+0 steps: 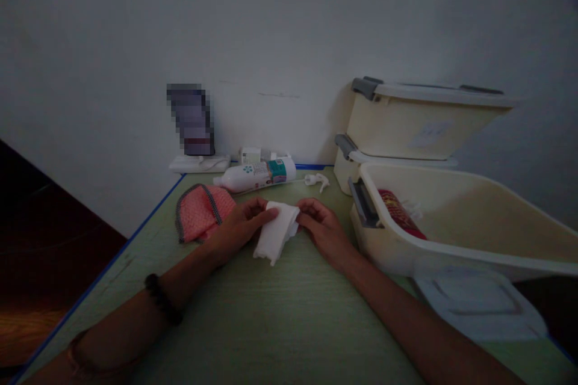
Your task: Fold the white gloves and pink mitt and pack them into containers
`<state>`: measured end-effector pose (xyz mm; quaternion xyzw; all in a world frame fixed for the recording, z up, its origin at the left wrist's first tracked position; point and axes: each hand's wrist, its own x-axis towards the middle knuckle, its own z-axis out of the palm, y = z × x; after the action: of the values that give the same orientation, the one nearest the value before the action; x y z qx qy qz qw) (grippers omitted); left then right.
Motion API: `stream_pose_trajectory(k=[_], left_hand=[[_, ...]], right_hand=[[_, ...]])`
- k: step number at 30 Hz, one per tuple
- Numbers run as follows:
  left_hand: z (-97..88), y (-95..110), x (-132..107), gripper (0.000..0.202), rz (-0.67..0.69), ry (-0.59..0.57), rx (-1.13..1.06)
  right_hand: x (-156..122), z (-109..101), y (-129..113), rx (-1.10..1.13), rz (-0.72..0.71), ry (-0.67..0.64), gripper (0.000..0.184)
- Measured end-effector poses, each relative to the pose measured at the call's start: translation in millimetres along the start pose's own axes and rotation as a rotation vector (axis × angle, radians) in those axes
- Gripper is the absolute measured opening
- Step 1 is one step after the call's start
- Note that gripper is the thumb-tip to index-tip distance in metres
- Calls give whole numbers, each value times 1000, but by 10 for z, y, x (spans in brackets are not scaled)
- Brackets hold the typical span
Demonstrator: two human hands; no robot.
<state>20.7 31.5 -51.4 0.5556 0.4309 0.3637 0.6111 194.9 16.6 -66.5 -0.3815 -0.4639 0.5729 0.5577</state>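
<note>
At the green table (271, 325), your left hand (237, 227) and right hand (323, 225) hold a folded white cloth (276, 231) between them, fingers closed on its edges. A pink mesh pad (201, 210) lies just left of it. Beyond, a white bottle (257, 174) rests on its side.

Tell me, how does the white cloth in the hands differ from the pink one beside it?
The white cloth is plain; the pink cloth has a dark border. The white cloth is folded into a narrow strip, while the pink cloth lies spread wider and rounded. The left hand and right hand hold the white cloth; the pink cloth rests on the table beside the left hand. Both look soft.
</note>
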Motion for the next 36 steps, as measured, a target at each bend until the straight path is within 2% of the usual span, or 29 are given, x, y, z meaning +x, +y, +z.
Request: stream_pose_trajectory(k=[18, 27, 33, 36], left_hand=[[-3, 5, 4, 26, -6, 22, -15], [25, 66, -27, 25, 23, 28, 73], [23, 60, -21, 24, 22, 45, 49], [16, 51, -18, 23, 6, 31, 27]], right_hand=[[-9, 13, -36, -46, 6, -63, 16], [-14, 10, -24, -13, 48, -43, 16], [-1, 6, -32, -20, 55, -119, 15], [-2, 10, -38, -42, 36, -89, 13]])
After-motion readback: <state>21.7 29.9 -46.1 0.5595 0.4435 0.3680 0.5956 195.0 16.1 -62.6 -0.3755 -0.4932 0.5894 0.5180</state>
